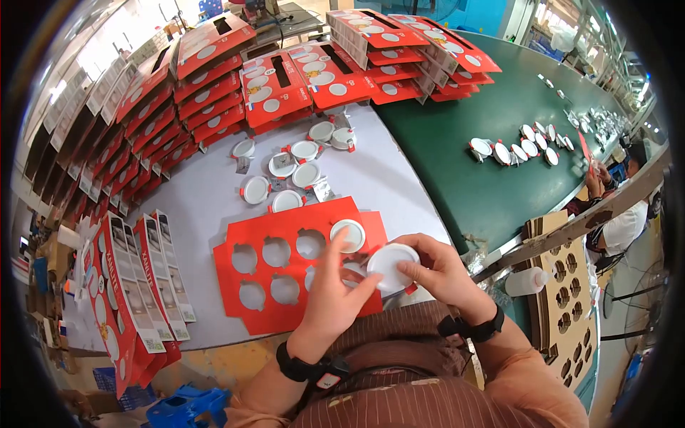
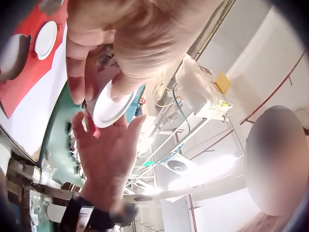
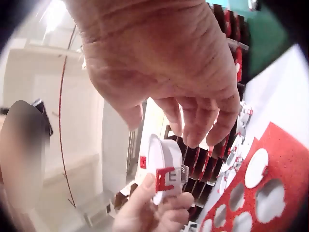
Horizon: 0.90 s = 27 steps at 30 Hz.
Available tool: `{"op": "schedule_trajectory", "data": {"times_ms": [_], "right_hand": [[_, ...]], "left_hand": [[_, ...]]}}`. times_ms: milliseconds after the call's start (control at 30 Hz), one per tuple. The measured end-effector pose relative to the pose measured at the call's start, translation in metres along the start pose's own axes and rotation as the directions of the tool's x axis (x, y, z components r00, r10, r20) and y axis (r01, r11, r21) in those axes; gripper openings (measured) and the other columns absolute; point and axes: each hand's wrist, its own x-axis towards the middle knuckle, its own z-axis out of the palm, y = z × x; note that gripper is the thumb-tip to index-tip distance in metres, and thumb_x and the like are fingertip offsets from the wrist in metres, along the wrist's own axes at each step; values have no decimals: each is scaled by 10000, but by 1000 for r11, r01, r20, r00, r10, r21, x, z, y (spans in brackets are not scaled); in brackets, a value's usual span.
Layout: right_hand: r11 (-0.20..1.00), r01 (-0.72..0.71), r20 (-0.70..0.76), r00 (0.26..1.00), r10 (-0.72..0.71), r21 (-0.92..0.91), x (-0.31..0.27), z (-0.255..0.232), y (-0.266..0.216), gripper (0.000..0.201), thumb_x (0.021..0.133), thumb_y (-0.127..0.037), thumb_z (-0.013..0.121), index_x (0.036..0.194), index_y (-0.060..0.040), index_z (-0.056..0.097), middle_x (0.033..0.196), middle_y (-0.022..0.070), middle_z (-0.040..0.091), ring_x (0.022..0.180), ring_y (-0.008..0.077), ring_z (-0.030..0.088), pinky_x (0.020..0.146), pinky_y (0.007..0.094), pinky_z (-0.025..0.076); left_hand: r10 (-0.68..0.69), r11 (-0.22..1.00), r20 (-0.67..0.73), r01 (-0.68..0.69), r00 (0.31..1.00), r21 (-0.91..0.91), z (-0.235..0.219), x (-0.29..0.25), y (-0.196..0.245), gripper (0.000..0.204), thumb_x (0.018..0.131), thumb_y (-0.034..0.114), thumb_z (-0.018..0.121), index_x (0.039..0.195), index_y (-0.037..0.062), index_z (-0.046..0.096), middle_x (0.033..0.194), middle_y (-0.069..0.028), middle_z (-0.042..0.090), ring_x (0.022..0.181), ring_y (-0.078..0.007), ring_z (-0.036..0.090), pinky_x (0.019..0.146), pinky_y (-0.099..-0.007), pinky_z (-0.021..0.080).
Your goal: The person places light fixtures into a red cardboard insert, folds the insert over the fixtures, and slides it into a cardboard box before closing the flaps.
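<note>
**A:** Progress on your red card tray (image 1: 285, 314)? How many holes have you filled?

**B:** One, as far as the head view shows. A white downlight (image 1: 347, 235) sits in the upper right hole. The holes to its left and the row below show bare grey surface (image 1: 207, 192) through them; your hands cover the rest of that corner.

**A:** And the second downlight (image 1: 391, 266)?

**B:** You have it up off the tray, just over its near right corner, held between both hands. Your right hand (image 1: 442, 274) has its fingers curled round the rim from the far side. Your left hand (image 1: 334, 289) meets it from the near side, with thumb and fingertips pinching the edge; the right wrist view shows them at its red spring clip (image 3: 165, 179).

**A:** So it is not seated?

**B:** Not yet, I judge. It is tilted and clear of any hole.

**A:** What is left?

**B:** Most of the tray. A cluster of loose downlights (image 1: 289, 167) waits on the surface beyond it, and stacks of finished red boxes (image 1: 214, 78) lie farther back.
</note>
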Motion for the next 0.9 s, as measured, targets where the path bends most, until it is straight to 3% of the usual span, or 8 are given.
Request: {"op": "schedule_trajectory", "data": {"times_ms": [33, 67, 133, 433, 533, 633, 733, 900], "right_hand": [[1000, 9, -1, 1000, -9, -8, 0, -1, 0, 326, 892, -83, 648, 1200, -7, 572, 1009, 60, 658, 824, 99, 608, 717, 254, 507], [987, 64, -72, 995, -75, -144, 0, -2, 1, 323, 891, -80, 647, 1196, -2, 572, 1000, 65, 660, 807, 100, 609, 713, 254, 512], [955, 104, -139, 979, -147, -279, -2, -1, 3, 321, 890, -77, 646, 1192, 3, 572, 991, 69, 663, 789, 100, 611, 710, 254, 517], [992, 95, 100, 991, -87, -79, -11, 14, 0, 335, 892, -54, 639, 1216, 1, 569, 1043, 96, 656, 845, 131, 620, 755, 293, 525], [983, 168, 148, 977, -156, -74, -13, 16, -2, 300, 892, -72, 652, 1172, 8, 582, 1039, 92, 655, 857, 138, 626, 777, 311, 522], [998, -15, 44, 999, 12, 57, -14, 17, -7, 250, 898, -80, 649, 1121, 10, 580, 996, 84, 657, 861, 130, 630, 745, 296, 525], [977, 61, 124, 992, -36, -202, -10, 12, 0, 237, 901, -95, 655, 1092, 12, 564, 943, 79, 653, 834, 118, 632, 688, 267, 526], [975, -201, 78, 978, 194, 91, -10, 18, 31, 262, 913, -119, 640, 1112, 35, 567, 884, 59, 639, 739, 97, 615, 624, 235, 503]], "left_hand": [[171, 957, -179, -120, 969, 263, 0, -2, 0, 563, 801, 48, 731, 1305, 27, 481, 1099, -138, 588, 942, -211, 615, 775, -308, 536], [184, 956, -178, -133, 967, 262, -4, -5, -3, 563, 801, 48, 731, 1305, 27, 481, 1099, -138, 588, 942, -211, 615, 775, -308, 536], [472, 680, 6, -368, 882, 634, -13, -12, -3, 526, 758, 83, 761, 1233, 0, 551, 1093, -159, 582, 954, -293, 602, 779, -353, 524], [359, 852, 191, -404, 914, 333, -11, -3, -13, 488, 838, 75, 691, 1297, 15, 534, 1208, -135, 597, 1083, -245, 584, 924, -345, 466], [173, 975, 279, -205, 945, 89, -13, -5, -9, 436, 867, 71, 671, 1279, 21, 536, 1146, -113, 629, 1055, -192, 599, 909, -314, 473], [167, 981, 230, -186, 959, 62, -12, -5, -7, 348, 871, 96, 679, 1195, 17, 578, 1038, -88, 650, 949, -175, 624, 817, -291, 497], [155, 985, 29, -157, 987, 70, -5, -9, -22, 269, 887, 118, 675, 1111, -2, 587, 987, -93, 657, 841, -159, 636, 737, -275, 514], [-67, 998, -82, 67, 994, 1, 5, -15, -49, 247, 924, 194, 640, 1039, -17, 585, 868, -76, 657, 723, -115, 616, 556, -255, 498]]}}
